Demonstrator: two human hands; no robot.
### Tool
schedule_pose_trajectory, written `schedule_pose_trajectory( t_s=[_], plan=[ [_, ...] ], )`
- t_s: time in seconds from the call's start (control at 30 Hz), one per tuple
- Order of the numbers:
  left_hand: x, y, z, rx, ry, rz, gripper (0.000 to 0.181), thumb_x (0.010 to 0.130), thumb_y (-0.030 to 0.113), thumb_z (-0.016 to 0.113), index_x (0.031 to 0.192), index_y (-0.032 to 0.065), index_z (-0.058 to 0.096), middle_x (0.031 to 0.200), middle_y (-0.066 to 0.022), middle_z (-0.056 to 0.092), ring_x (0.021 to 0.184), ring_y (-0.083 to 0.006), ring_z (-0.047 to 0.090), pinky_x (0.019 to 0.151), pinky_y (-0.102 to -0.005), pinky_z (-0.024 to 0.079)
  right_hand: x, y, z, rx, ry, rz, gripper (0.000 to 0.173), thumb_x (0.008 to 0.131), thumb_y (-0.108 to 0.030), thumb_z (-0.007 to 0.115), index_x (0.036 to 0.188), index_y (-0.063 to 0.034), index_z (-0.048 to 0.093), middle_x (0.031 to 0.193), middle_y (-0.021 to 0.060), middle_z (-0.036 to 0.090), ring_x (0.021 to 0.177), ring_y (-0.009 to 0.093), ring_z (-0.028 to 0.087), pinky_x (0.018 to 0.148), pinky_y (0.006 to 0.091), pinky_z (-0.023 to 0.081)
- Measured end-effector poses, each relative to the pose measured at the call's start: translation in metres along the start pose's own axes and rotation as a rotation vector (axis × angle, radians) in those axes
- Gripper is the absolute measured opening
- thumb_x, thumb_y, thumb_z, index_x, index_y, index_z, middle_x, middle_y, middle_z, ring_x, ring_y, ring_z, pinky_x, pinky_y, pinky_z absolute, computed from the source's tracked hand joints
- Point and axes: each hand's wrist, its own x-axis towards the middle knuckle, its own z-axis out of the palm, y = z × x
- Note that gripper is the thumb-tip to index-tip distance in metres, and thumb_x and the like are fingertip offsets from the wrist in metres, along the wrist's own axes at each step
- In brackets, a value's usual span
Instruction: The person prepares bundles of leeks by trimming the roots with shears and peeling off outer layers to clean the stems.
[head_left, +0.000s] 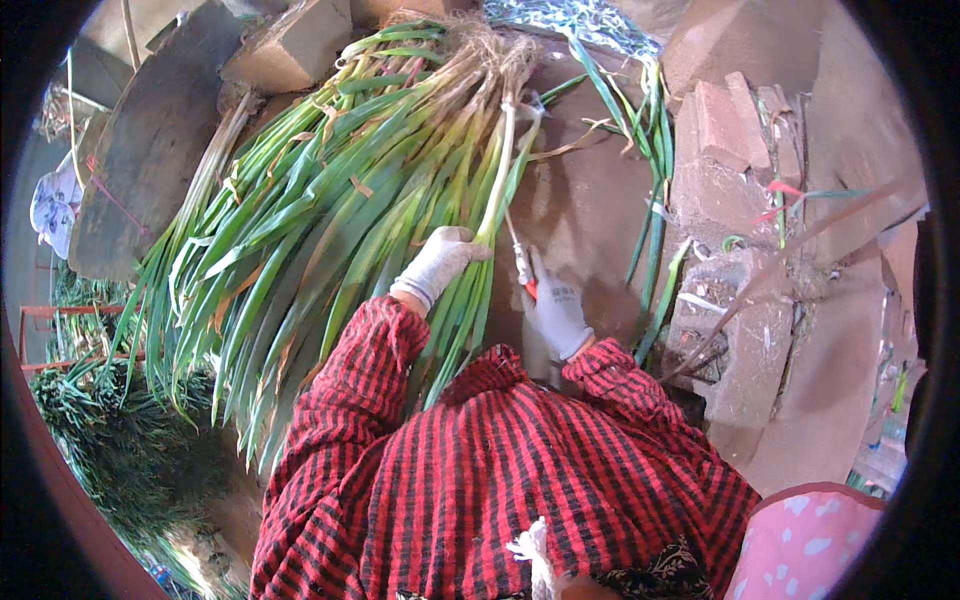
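In a pale glove, my left hand grips a long green onion by the top of its white stalk, with its root end pointing away from me. A large heap of green onions lies to the left and beyond, roots at the far end and leaves towards me. My gloved right hand is closed around a slim tool with a red and white handle and a thin tip. The tool's tip lies just right of the held stalk; its exact kind cannot be told.
Bricks and a concrete block stand around the work surface. Loose onion leaves lie at the right. A curved dark board leans at the left, and more green onions are piled at the lower left.
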Motion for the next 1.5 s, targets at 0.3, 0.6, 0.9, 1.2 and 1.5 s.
schedule_pose_trajectory(
  t_s=[0.3,0.6,0.9,1.2,1.5],
  plan=[
    [-0.034,-0.009,0.016,0.06,-0.027,-0.069,0.049,0.079,0.022,0.073,0.115,-0.0105,0.064,0.097,-0.0131,0.07,0.091,-0.0204,0.064,0.086,-0.0317,0.048,0.114,0.06,0.033,-0.065,-0.075,0.106,0.07,0.098,-0.04,0.05,0.149,0.0004,0.027,0.088,0.0241,0.068,0.077,0.038,0.068,0.068,0.0506,0.053],
    [-0.05,-0.03,0.009,-0.2,0.016,-0.095,0.034,0.082,0.021,0.07,0.101,-0.0067,0.068,0.086,-0.0082,0.068,0.08,-0.0181,0.063,0.077,-0.0327,0.05,0.166,0.087,0.041,-0.321,-0.128,0.039,0.063,0.093,-0.037,0.056,0.143,-0.0035,0.037,0.091,0.0219,0.068,0.082,0.037,0.069,0.069,0.0529,0.053],
    [-0.045,-0.038,0.014,-0.211,-0.091,-0.152,0.032,0.084,0.022,0.071,0.104,-0.0033,0.07,0.09,-0.0063,0.07,0.083,-0.0167,0.063,0.081,-0.0323,0.049,0.151,0.106,0.044,-0.291,-0.186,0.134,0.068,0.094,-0.036,0.054,0.145,0.0023,0.031,0.093,0.0237,0.068,0.08,0.039,0.069,0.069,0.0534,0.053],
    [-0.078,-0.054,0.047,0.823,-0.078,0.243,0.036,0.082,0.041,0.064,0.082,0.0054,0.067,0.081,-0.02,0.066,0.077,-0.0408,0.064,0.07,-0.0503,0.051,0.08,0.044,0.012,-0.098,-0.179,0.142,0.064,0.095,-0.037,0.054,0.145,-0.0011,0.037,0.089,0.0226,0.067,0.078,0.039,0.067,0.067,0.0512,0.053],
    [-0.08,-0.022,-0.067,0.938,0.686,0.286,0.031,0.073,0.022,0.074,0.097,0.0074,0.063,0.104,-0.0107,0.062,0.102,-0.0317,0.058,0.082,-0.045,0.048,0.036,-0.063,0.033,0.096,-0.187,0.05,0.063,0.093,-0.032,0.059,0.144,-0.0011,0.037,0.092,0.0237,0.066,0.079,0.042,0.067,0.066,0.0502,0.054]
  ],
)
